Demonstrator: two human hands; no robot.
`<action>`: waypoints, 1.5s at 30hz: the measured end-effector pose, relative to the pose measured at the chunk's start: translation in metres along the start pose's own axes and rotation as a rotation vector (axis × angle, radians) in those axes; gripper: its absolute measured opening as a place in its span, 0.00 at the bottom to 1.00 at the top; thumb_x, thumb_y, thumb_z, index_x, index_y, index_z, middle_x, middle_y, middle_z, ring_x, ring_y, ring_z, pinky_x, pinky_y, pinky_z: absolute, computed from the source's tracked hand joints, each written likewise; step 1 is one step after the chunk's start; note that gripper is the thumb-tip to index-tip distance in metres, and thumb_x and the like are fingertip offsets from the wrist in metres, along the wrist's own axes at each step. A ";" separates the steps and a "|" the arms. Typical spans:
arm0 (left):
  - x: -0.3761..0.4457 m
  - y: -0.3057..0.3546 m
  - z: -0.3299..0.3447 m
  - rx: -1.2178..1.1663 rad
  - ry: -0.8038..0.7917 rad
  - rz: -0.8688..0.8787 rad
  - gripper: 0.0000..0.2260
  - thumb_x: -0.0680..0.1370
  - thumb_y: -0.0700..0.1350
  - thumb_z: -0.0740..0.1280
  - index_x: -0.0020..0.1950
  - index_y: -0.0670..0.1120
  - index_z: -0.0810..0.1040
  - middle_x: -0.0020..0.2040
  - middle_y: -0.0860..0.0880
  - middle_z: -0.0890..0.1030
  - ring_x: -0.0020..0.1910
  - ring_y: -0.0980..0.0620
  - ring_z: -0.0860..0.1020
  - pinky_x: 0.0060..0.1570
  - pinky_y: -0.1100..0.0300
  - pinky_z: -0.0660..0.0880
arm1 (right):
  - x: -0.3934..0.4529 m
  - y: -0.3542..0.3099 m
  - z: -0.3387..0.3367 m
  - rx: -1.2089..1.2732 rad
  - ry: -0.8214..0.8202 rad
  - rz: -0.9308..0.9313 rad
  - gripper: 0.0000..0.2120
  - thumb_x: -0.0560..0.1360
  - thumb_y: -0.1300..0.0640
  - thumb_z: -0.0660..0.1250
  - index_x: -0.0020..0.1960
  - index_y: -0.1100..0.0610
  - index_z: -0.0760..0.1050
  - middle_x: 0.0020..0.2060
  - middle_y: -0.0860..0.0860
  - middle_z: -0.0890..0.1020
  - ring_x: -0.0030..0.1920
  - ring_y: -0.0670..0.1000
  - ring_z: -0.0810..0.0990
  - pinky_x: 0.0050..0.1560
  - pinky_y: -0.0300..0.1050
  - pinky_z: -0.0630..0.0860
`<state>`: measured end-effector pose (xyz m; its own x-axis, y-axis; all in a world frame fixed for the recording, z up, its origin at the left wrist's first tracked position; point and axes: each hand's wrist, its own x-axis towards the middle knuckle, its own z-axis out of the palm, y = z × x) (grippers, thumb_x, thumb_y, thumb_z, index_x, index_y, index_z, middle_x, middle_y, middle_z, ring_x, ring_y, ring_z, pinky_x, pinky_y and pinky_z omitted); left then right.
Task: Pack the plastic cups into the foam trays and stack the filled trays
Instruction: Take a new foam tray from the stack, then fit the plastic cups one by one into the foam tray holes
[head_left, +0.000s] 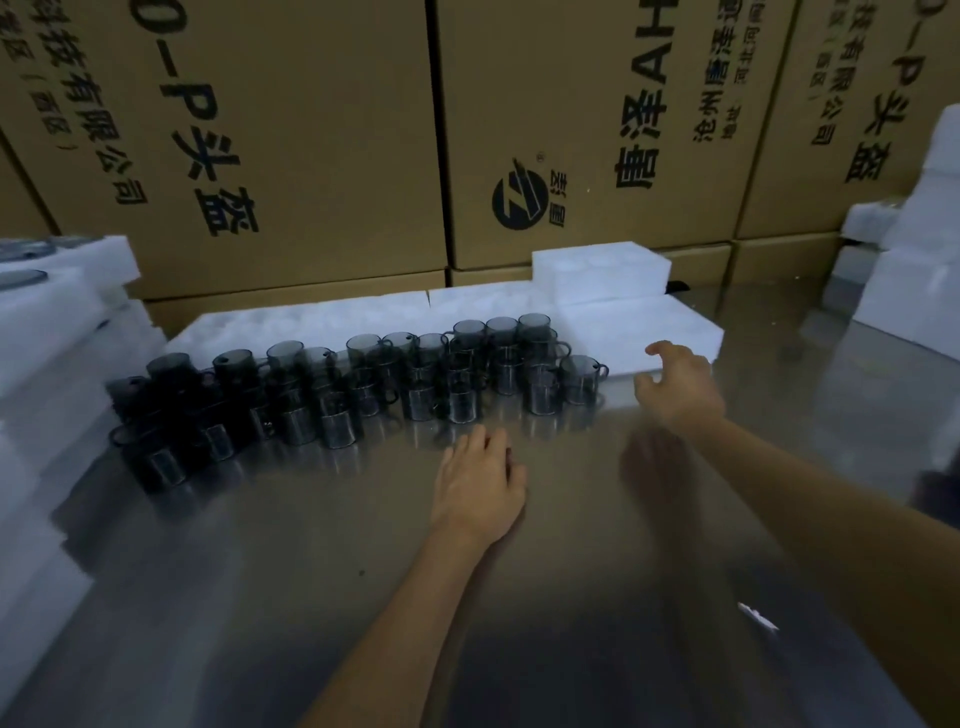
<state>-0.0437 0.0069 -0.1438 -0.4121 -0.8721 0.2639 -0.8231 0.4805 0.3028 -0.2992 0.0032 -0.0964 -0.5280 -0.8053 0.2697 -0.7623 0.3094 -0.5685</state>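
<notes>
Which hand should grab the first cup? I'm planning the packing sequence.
Probably the right hand: open, raised beside the end cup and foam tray. The left hand rests flat on the table.

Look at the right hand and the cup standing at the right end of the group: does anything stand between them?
Nothing visible does. The right hand hovers open just right of the end cup, with only bare metal table and the front edge of the foam tray between them.

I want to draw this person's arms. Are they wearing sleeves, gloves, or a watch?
Both forearms are bare right down to the picture's edge, so no sleeves show. The left hand and right hand have no gloves, and no watch, ring or bracelet shows. The right hand is a bit blurred.
</notes>
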 end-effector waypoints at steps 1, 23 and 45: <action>0.005 -0.001 0.002 0.012 -0.007 -0.011 0.15 0.82 0.51 0.55 0.65 0.47 0.70 0.64 0.48 0.70 0.64 0.47 0.68 0.67 0.52 0.64 | 0.009 0.002 -0.002 -0.054 -0.017 -0.013 0.24 0.78 0.58 0.63 0.74 0.55 0.67 0.73 0.55 0.69 0.72 0.58 0.65 0.68 0.55 0.68; 0.028 -0.007 0.014 0.059 0.129 -0.006 0.14 0.81 0.51 0.56 0.63 0.48 0.73 0.60 0.49 0.74 0.60 0.48 0.70 0.63 0.52 0.66 | 0.032 -0.036 -0.025 -0.308 0.287 -0.313 0.17 0.79 0.59 0.62 0.67 0.50 0.76 0.58 0.58 0.74 0.62 0.59 0.71 0.72 0.60 0.54; -0.091 -0.064 -0.081 -1.325 0.288 -0.592 0.20 0.76 0.33 0.67 0.66 0.46 0.78 0.49 0.48 0.83 0.40 0.54 0.81 0.37 0.65 0.79 | -0.224 -0.105 -0.005 0.106 -0.303 -0.736 0.16 0.78 0.44 0.64 0.65 0.41 0.77 0.45 0.41 0.80 0.50 0.43 0.72 0.56 0.43 0.60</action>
<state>0.0783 0.0631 -0.1134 0.0687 -0.9950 -0.0730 0.1739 -0.0601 0.9829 -0.1021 0.1535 -0.0935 0.2324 -0.8912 0.3895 -0.8278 -0.3915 -0.4019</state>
